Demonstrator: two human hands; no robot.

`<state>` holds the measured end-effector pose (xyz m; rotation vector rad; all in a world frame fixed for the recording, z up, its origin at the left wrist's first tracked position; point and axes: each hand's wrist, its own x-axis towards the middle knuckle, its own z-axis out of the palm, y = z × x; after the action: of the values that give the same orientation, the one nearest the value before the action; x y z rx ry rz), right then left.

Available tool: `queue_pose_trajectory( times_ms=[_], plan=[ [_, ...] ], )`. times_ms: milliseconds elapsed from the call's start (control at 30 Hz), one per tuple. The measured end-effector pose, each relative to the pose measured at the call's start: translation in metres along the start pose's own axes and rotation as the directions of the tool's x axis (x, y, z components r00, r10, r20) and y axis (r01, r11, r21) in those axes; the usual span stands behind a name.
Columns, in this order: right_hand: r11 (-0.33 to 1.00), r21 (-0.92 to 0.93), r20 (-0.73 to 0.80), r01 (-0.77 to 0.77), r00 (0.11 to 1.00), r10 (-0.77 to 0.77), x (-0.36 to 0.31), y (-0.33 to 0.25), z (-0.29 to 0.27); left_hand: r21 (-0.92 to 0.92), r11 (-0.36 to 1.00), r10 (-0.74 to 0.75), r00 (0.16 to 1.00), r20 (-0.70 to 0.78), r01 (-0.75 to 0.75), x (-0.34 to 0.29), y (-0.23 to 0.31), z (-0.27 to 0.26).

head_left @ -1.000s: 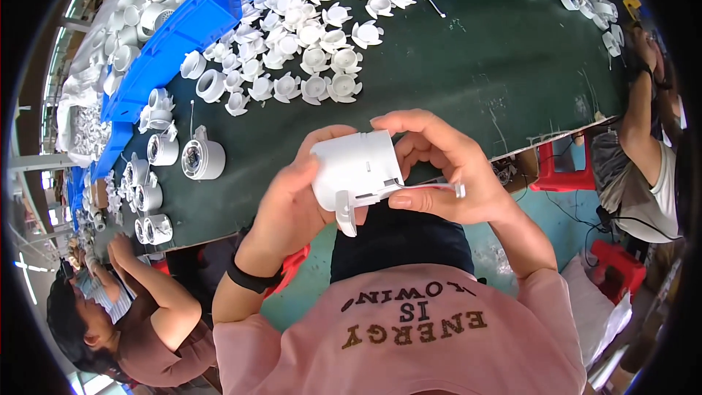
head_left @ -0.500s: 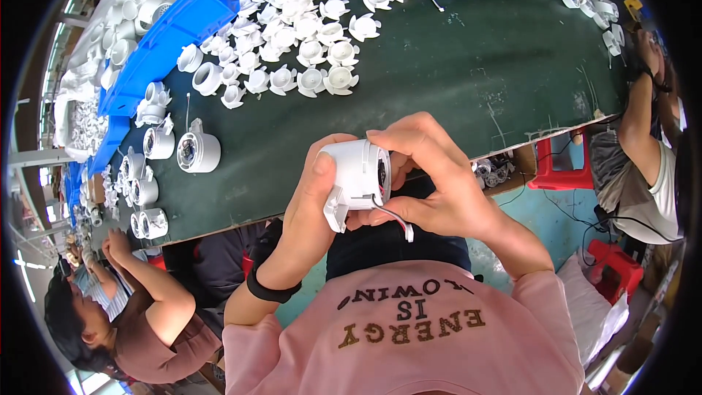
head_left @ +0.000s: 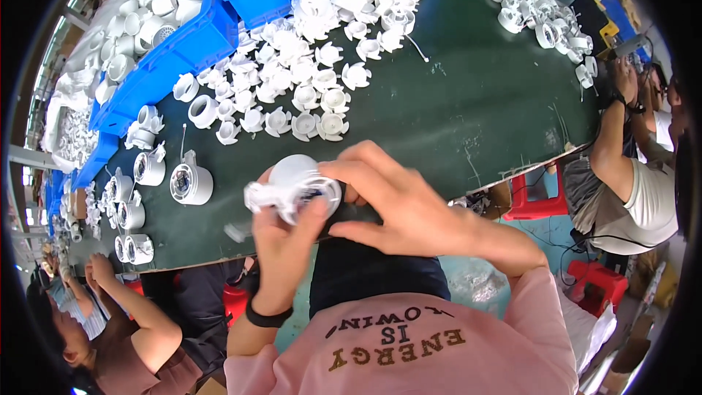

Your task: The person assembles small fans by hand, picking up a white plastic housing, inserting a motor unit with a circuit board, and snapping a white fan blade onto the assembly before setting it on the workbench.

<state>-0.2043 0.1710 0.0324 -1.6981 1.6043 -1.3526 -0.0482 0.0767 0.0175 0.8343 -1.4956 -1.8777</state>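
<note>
Held between both hands above the near edge of the table [head_left: 468,95]: a white plastic round housing [head_left: 300,184], domed body with a ribbed inner ring, motion-blurred at its left lug. Left hand [head_left: 281,245] cupped beneath, thumb pressed up against the rim; right hand [head_left: 398,201] laid over the far side, fingers curled and pinching the shell. Probably light, stiff and smooth, so likely slippery; thin lugs look snappable, hence safest taken by the round body, not the tabs. Left forearm rising steeply from below, black wristband [head_left: 265,316] at the wrist; right forearm angled in from the right, wrist bent inward. Beyond the grip, heaped white plastic fittings [head_left: 307,66]; left of it, finished round units [head_left: 191,183]; farther out, blue bins [head_left: 175,47]. Far right, a seated co-worker [head_left: 629,175].
</note>
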Motion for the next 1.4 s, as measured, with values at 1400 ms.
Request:
queue_pose_trajectory(
  times_ms=[1400],
  plan=[
    [0.966,0.012,-0.252,-0.260,0.934,0.254,0.042,0.135,-0.106,0.532,0.588,0.329,0.781,0.531,-0.609,0.027,0.032,-0.019]
  ],
)
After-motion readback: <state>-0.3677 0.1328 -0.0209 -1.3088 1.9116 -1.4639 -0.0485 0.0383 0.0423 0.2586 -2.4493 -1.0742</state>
